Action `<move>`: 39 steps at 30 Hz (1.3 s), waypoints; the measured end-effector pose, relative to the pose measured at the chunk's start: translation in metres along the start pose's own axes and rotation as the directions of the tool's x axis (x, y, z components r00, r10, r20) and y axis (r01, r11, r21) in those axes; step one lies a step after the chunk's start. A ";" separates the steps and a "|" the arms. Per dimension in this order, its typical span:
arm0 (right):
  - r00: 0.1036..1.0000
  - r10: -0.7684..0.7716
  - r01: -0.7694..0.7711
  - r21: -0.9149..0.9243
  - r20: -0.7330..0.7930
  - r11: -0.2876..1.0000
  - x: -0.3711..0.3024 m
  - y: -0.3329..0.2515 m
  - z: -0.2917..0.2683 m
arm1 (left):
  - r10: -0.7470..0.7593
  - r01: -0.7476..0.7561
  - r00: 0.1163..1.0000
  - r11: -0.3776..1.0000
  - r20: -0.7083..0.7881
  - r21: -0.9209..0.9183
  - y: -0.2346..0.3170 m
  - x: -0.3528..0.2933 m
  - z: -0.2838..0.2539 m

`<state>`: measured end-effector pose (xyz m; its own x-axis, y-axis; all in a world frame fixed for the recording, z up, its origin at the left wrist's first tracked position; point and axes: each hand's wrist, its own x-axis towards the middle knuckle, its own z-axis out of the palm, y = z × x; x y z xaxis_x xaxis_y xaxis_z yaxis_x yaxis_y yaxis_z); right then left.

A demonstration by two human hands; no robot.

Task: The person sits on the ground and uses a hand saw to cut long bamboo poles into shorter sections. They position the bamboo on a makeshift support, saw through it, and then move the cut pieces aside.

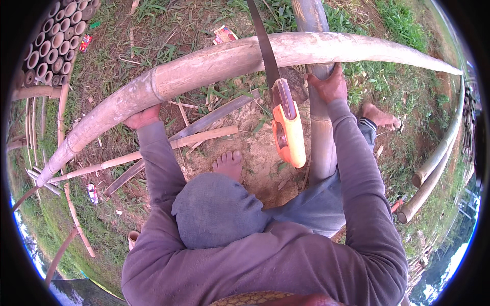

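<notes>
Grassy ground (173,20), left hand (144,117) holding bamboo pole (219,64), fingers hidden beneath, right hand (332,86) against post (321,137), grip unclear

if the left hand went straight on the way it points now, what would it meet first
The long bamboo pole, most likely: the left hand already appears to be against its near edge. Depth is unclear, so it might instead slide underneath.

Patchy green grass (400,25) and brown soil (131,196) in daylight
</notes>
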<state>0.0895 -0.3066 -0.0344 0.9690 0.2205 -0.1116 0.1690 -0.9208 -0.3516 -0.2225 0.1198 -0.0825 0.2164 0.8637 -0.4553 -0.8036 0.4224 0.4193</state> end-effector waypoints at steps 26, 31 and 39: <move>0.912 -0.239 0.403 0.618 -0.333 0.675 -0.128 -0.055 -0.021 | -0.163 0.164 0.986 0.986 -0.020 0.043 -0.038 0.032 0.011; 0.771 -0.427 0.460 -0.050 -0.472 0.886 -0.012 -0.024 -0.013 | -0.123 0.122 0.992 0.991 0.020 0.053 -0.036 0.029 0.003; 0.672 -0.695 0.731 0.379 -0.254 0.567 -0.041 -0.092 -0.060 | 0.033 -0.219 0.960 0.707 0.278 0.673 -0.019 -0.069 -0.025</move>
<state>0.0450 -0.2503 0.0587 0.5795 0.7066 0.4061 0.7357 -0.2392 -0.6336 -0.2361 0.0447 -0.0790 0.3355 0.9194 -0.2051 -0.2422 0.2946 0.9244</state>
